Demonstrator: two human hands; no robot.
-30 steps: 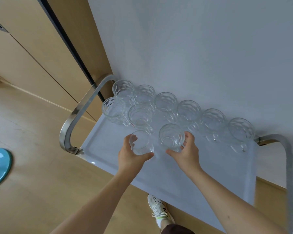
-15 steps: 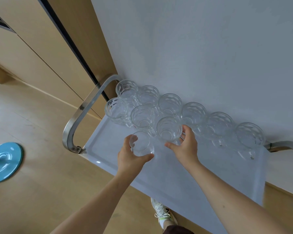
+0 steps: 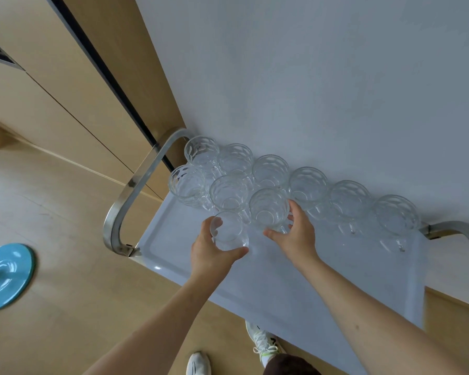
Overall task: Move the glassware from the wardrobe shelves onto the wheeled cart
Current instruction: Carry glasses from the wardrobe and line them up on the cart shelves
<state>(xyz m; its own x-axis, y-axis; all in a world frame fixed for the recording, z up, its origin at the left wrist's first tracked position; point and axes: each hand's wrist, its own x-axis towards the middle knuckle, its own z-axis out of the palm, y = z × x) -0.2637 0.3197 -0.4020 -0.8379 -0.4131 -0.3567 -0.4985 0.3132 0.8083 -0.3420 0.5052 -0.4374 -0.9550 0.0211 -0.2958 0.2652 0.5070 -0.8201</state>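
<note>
Glass (image 3: 229, 231) apparently within left fingers (image 3: 214, 226)

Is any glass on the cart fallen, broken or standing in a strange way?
Nothing stands out. The glass mugs on the cart tray stand upright, close together, none visibly broken. The left hand holds one glass; the right hand grips another.

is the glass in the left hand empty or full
Empty: the glass gripped by the left hand shows only clear walls and base.

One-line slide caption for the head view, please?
Left hand and right hand each set a clear faceted glass mug on the white wheeled cart.
</note>
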